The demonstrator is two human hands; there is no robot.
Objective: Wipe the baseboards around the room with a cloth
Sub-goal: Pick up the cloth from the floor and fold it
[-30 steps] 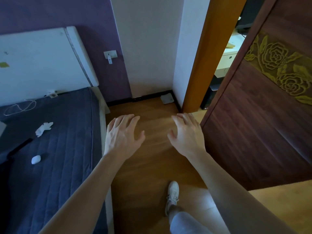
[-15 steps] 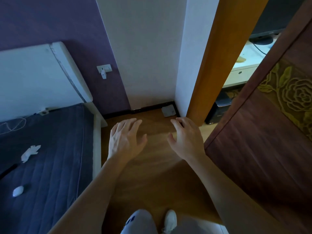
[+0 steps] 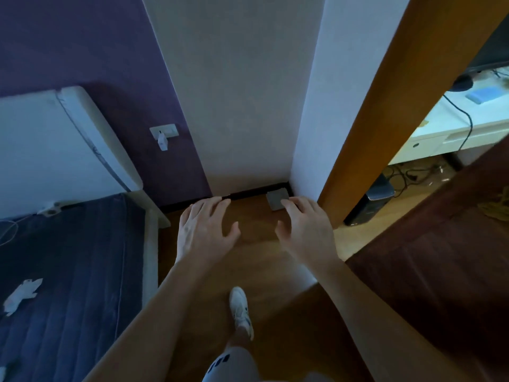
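While a white shoe [image 3: 241, 307] stands on the wooden floor [image 3: 256, 260] at the bottom of the view, both bare forearms reach forward above it. The left hand [image 3: 205, 230] is held palm down over the floor, fingers straight and slightly spread, gripping nothing. The right hand [image 3: 308, 230] is level with it and near it, likewise released, its fingers loosely extended.

Just past the right fingertips a small grey square, probably the cloth [image 3: 276, 201], lies flat on the floor in the corner. The fingertips overlap its near edge in the view, but whether they touch it cannot be told. The cloth lies against the dark baseboard [image 3: 256, 192], which runs along the foot of the pale wall and on under the purple wall to the left.

At left is a bed [image 3: 68, 271] with a dark quilted cover and a white headboard [image 3: 41, 144]. A socket [image 3: 164, 130] with a plug sits on the purple wall. At right a dark door [image 3: 440, 271] stands open beside an orange frame [image 3: 366, 119], and beyond it is a white desk [image 3: 451, 130].
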